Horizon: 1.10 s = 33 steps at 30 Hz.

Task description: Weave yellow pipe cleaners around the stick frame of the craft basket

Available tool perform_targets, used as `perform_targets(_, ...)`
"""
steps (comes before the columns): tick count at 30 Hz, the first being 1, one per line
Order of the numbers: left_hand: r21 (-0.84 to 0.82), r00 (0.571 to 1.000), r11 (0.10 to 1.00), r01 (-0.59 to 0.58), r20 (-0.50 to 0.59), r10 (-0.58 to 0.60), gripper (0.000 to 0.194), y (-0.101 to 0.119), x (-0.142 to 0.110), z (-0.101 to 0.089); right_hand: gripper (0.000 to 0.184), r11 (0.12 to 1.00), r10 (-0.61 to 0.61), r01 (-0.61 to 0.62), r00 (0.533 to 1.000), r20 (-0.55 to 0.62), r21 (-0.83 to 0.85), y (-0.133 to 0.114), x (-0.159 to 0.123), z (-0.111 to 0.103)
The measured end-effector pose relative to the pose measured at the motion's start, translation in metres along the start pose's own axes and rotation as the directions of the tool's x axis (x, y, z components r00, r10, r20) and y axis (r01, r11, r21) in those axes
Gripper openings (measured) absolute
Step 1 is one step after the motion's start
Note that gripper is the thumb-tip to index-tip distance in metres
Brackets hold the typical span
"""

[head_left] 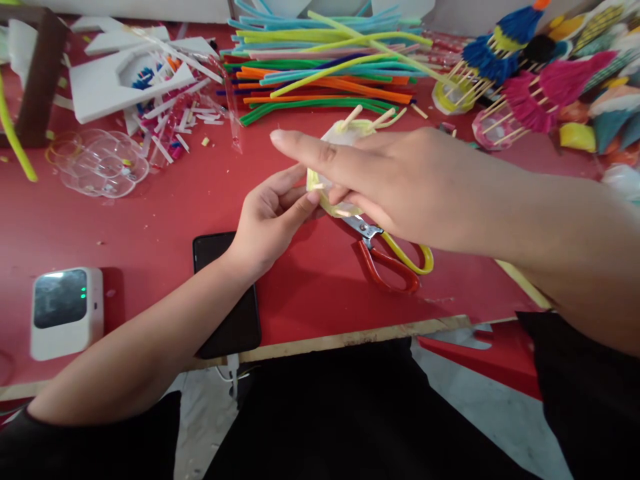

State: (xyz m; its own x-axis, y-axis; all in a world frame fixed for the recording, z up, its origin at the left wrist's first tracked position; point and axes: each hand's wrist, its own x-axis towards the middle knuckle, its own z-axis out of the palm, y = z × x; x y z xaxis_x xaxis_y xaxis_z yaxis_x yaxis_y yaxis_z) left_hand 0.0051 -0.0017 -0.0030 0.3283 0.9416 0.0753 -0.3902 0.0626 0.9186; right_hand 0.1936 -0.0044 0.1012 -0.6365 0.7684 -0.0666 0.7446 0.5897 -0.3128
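Near the middle of the table, a small whitish base [326, 181] with a yellow fuzzy rim and several short wooden sticks is held up between my hands. My left hand [270, 217] pinches its left lower edge between thumb and fingers. Across its front reaches my right hand [395, 177], one finger stretched out to the left and other fingertips bent against the base. That hand hides much of the base's right side. Just beneath lie scissors [387, 250] with one red and one yellow handle, their blade tips covered.
Pipe cleaners [325, 60] in many colours lie along the back. Behind left are white foam pieces [125, 83] and a clear flower-shaped tray [103, 163]. A black phone [230, 320] and a white device [67, 313] sit in front. Yarn-topped stick models [543, 100] stand at right.
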Motion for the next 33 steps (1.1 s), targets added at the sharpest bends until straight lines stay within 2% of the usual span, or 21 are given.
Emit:
perform_targets(3, 0.029, 1.0, 1.0, 0.007, 0.007, -0.008, 0.026, -0.001, 0.0, -0.001, 0.071, 0.998, -0.011, 0.01, 1.0, -0.019, -0.067, -0.003, 0.004, -0.001)
perform_targets(7, 0.043, 0.999, 0.999, 0.022, 0.041, -0.024, 0.033, -0.002, 0.001, -0.002, 0.074, 1.0, 0.019, -0.019, 1.0, -0.009, -0.024, -0.005, 0.007, 0.0)
perform_targets(13, 0.052, 0.997, 0.999, -0.014, 0.073, 0.01, 0.028, 0.0, 0.0, -0.001, 0.071, 1.0, -0.015, 0.013, 0.991, -0.135, -0.012, -0.004, 0.004, 0.004)
perform_targets(19, 0.04, 0.993, 0.995, 0.091, 0.074, -0.093, 0.027, 0.004, -0.001, 0.0, 0.071, 0.999, -0.001, 0.004, 0.996, -0.087, 0.038, -0.007, 0.007, 0.004)
perform_targets(23, 0.025, 0.989, 0.991, 0.135, 0.061, -0.136, 0.025, 0.007, -0.002, -0.001, 0.071, 1.0, 0.031, -0.031, 0.996, -0.088, 0.002, -0.01, 0.007, 0.001)
perform_targets(30, 0.01, 0.989, 0.994, 0.113, 0.094, -0.113, 0.02, 0.01, -0.004, 0.003, 0.071, 0.998, 0.067, -0.067, 0.994, -0.09, 0.0, -0.01, 0.006, 0.003)
perform_targets(33, 0.02, 0.991, 0.994, 0.112, 0.076, -0.113, 0.013, 0.009, -0.003, 0.004, 0.07, 0.996, 0.082, -0.084, 0.993, -0.084, -0.016, -0.009, 0.007, 0.006)
